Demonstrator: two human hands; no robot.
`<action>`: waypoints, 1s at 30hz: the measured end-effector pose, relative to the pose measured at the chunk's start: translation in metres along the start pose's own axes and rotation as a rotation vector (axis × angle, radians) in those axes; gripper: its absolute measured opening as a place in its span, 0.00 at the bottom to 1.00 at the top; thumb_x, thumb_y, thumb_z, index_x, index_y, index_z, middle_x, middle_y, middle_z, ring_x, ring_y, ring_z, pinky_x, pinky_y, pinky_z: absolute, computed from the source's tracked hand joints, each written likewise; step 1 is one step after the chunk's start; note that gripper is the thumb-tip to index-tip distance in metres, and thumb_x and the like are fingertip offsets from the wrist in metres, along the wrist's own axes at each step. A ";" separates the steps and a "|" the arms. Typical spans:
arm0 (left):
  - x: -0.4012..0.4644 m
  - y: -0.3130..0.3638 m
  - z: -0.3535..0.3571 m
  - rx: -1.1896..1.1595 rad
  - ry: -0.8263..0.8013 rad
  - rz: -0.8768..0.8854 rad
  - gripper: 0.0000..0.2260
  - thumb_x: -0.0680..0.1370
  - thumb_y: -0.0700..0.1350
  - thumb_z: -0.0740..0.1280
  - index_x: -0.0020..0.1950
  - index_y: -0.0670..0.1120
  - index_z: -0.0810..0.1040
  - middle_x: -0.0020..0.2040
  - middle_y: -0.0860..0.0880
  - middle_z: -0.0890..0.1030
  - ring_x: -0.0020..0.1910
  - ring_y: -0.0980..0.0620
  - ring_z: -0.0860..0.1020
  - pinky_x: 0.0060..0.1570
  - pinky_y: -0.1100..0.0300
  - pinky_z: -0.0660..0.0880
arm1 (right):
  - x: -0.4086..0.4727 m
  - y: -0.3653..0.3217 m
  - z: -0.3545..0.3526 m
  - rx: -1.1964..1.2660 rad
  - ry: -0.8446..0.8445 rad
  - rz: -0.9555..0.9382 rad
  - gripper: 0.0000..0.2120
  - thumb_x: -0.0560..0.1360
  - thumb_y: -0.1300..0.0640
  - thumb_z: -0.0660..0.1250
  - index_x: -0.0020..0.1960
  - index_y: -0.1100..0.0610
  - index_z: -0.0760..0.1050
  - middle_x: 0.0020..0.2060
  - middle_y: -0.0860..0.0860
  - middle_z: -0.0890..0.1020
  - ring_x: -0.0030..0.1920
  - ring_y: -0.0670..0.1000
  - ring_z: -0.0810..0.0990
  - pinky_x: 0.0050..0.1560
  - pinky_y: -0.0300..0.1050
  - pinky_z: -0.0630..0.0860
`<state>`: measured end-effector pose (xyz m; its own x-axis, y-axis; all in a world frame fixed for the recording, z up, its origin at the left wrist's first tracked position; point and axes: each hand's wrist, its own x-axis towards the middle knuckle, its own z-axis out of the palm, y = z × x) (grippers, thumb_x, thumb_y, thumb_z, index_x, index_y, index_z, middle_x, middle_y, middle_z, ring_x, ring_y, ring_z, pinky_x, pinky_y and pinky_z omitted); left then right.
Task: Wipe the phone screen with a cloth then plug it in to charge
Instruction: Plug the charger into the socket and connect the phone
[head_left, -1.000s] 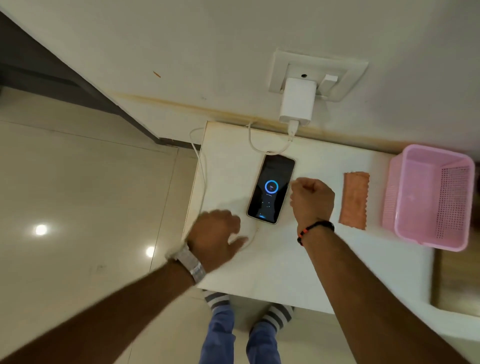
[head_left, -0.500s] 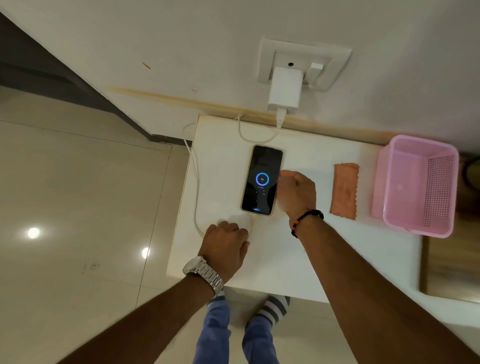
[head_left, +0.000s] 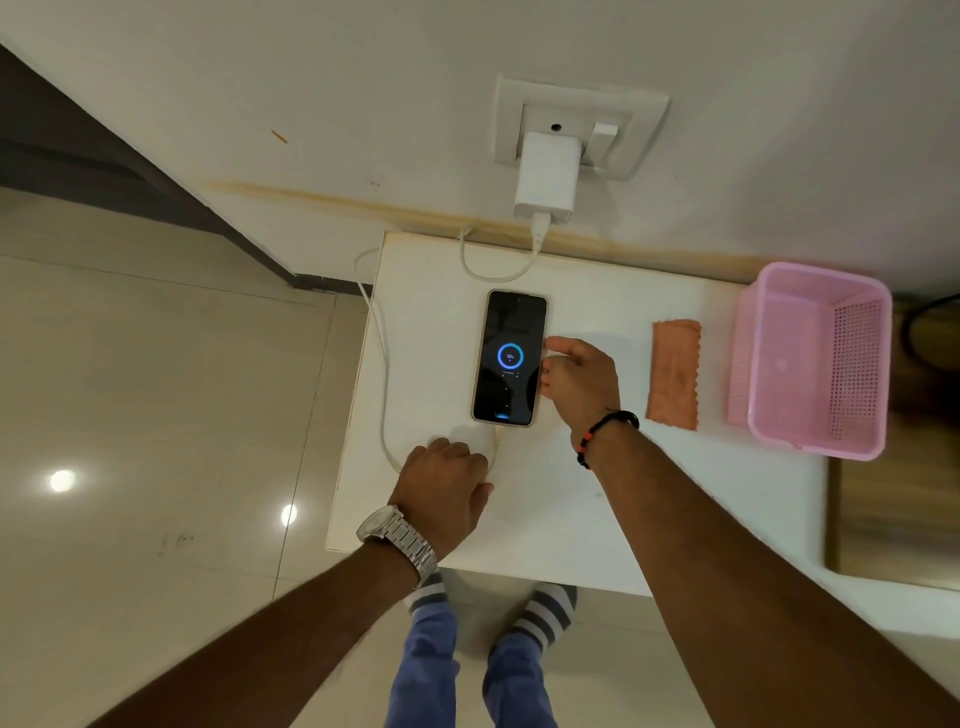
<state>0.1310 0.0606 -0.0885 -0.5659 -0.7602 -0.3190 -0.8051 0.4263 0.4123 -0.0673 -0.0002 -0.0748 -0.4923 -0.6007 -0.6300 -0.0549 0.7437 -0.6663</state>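
On the left lies a glossy pale tiled floor with two light spots. Along the left edge of the smooth white rectangular worktop a thin white charging cable runs in a long curve. The left hand, with a metal link watch on its wrist, rests on the worktop below the phone; its fingers are curled over the cable, but I cannot tell if they really hold it. The slim black glass phone lies flat, screen up, showing a blue charging ring. Above it, a white block charger sits in the white wall socket. The right hand touches the right edge of the phone with narrow, bent fingers; half a second ago it was more closed. Further right lies a soft orange cloth with zigzag edges, then a pink perforated plastic basket.
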 end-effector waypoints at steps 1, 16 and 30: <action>0.000 0.000 -0.001 -0.012 -0.002 -0.009 0.11 0.77 0.55 0.71 0.42 0.47 0.81 0.38 0.50 0.81 0.41 0.49 0.78 0.40 0.56 0.71 | -0.002 0.000 -0.002 0.004 -0.001 0.003 0.18 0.78 0.67 0.60 0.63 0.57 0.79 0.59 0.58 0.83 0.57 0.58 0.82 0.61 0.57 0.80; 0.094 0.079 -0.070 -0.303 0.202 0.031 0.08 0.79 0.52 0.71 0.47 0.48 0.83 0.39 0.53 0.82 0.37 0.52 0.77 0.40 0.55 0.77 | -0.027 0.025 -0.084 0.119 0.367 0.074 0.12 0.73 0.61 0.65 0.54 0.53 0.82 0.43 0.52 0.86 0.43 0.56 0.85 0.48 0.52 0.84; 0.233 0.148 -0.035 -0.005 -0.071 0.207 0.18 0.81 0.48 0.67 0.69 0.44 0.76 0.64 0.42 0.77 0.60 0.42 0.78 0.60 0.47 0.76 | -0.011 0.061 -0.115 0.374 0.582 0.383 0.13 0.70 0.59 0.72 0.55 0.54 0.79 0.44 0.49 0.82 0.42 0.53 0.82 0.39 0.39 0.77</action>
<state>-0.1134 -0.0703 -0.0721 -0.7305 -0.6198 -0.2867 -0.6696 0.5675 0.4791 -0.1652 0.0856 -0.0627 -0.7987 0.0040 -0.6017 0.4552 0.6580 -0.5998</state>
